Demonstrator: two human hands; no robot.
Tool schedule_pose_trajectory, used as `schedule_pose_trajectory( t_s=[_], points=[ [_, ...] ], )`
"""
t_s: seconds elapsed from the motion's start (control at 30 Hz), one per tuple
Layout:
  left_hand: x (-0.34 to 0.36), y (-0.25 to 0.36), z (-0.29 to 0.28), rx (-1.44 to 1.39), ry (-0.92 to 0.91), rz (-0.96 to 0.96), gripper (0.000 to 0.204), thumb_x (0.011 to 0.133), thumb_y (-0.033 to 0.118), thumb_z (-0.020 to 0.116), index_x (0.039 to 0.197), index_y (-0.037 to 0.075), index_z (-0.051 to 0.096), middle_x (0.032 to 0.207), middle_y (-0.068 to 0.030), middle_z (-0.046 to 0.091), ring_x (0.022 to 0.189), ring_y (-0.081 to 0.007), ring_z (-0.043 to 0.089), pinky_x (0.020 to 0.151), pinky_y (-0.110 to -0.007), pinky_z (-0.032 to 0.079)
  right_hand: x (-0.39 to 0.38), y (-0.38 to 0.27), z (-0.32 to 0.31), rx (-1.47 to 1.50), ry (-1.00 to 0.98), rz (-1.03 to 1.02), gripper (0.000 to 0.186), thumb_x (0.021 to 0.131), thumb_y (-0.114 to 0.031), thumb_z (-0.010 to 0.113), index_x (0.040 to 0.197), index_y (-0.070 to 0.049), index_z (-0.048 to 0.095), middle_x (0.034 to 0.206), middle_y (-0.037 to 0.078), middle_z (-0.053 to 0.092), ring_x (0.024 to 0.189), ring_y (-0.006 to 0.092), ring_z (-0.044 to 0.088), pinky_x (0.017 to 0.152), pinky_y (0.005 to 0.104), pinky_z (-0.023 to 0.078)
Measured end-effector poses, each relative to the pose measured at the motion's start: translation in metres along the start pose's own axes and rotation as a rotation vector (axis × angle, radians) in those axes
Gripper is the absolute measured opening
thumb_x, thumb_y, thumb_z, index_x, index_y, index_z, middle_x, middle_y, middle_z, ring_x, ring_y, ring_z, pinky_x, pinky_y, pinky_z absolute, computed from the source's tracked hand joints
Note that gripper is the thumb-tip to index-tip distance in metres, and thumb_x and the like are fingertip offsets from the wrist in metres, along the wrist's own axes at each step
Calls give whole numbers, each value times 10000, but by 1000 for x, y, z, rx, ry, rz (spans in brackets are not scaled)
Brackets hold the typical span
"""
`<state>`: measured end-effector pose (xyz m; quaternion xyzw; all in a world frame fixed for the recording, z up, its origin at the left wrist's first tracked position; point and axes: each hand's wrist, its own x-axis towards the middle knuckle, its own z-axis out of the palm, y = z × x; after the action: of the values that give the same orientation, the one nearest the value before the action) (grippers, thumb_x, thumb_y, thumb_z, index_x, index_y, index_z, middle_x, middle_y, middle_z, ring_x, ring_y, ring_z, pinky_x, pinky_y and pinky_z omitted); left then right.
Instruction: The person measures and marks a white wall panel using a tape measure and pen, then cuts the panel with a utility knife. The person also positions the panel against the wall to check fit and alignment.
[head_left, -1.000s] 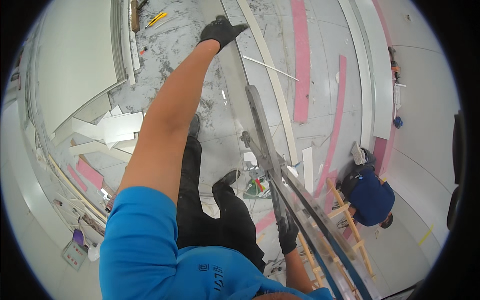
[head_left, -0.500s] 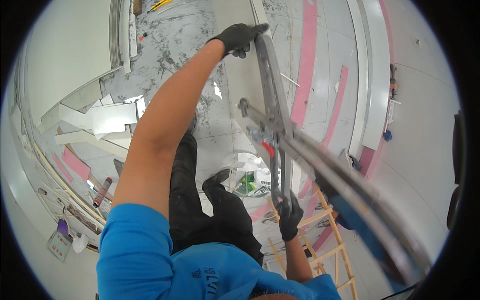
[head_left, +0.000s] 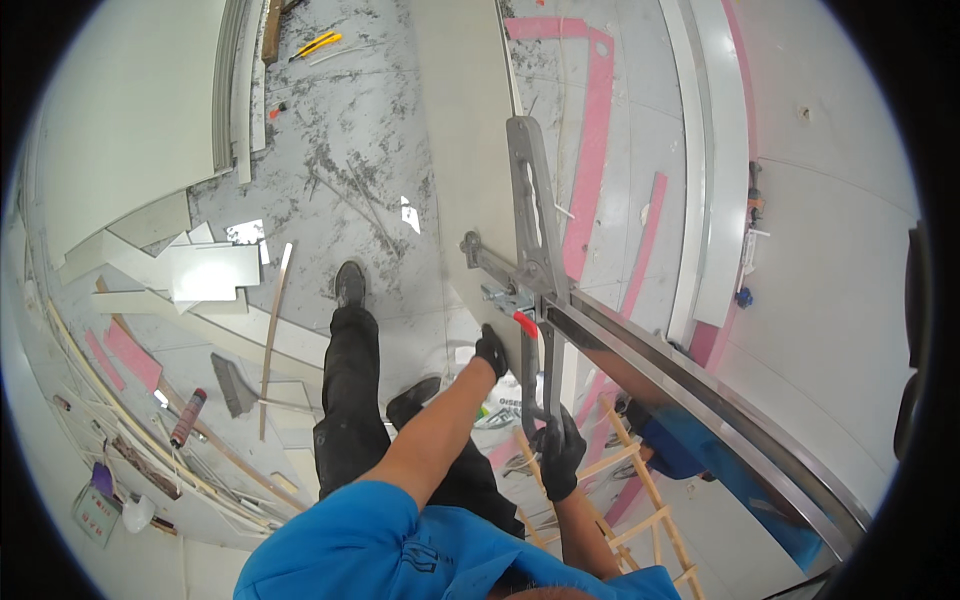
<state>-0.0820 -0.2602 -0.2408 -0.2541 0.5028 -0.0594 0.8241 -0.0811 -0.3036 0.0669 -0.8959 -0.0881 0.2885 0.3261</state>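
Observation:
A long off-white board runs away from me, its near end beside my hands. Over its right edge lies a grey metal frame tool with a slotted arm, a red-tipped toggle clamp and a long metal rail reaching to the lower right. My left hand, in a black glove, is closed at the board's left edge near its close end; some fingers are hidden. In a matching glove, my right hand is wrapped round the near end of the tool's grey handle.
Offcuts, a scraper-like grey piece and a sealant tube lie at left. A yellow utility knife is on the dusty floor. Pink strips lie at right; a wooden ladder-like frame stands near my right arm.
My left hand has let go of the far end of the slotted arm and come back toward me to the board's edge. My right hand has moved slightly nearer, still on the handle.

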Motion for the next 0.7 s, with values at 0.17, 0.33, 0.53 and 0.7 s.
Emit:
schedule_pose_trajectory(
  t_s=[0.17,0.33,0.53,0.7],
  points=[
    [-16,-20,7,-94,151,78,547,983,503,346,1286,71,488,1240,-82,581,1095,-247,581,946,-378,480,87,-53,13,-118,52,-256,428,959,-282,527,1225,53,549,736,55,614,590,83,559,531,242,448],
    [-46,-10,15,-39,167,-66,671,962,592,243,1369,88,415,1374,-108,482,1242,-308,476,1058,-454,361,297,-254,74,-79,76,-530,287,936,-259,538,1011,14,586,715,90,589,582,172,567,532,311,448],
    [-132,97,120,993,261,241,706,899,580,469,1353,41,424,1292,-128,529,1188,-278,511,974,-416,420,465,-410,131,-136,153,-731,159,886,-196,561,860,-46,607,736,136,578,646,296,595,568,396,467],
    [-184,231,308,1492,11,1146,886,813,539,612,1415,-8,260,1365,-226,422,1234,-336,465,1000,-406,403,490,-391,152,-195,194,-677,176,862,-195,582,953,-44,595,811,153,587,706,299,606,612,395,483]
  ],
)
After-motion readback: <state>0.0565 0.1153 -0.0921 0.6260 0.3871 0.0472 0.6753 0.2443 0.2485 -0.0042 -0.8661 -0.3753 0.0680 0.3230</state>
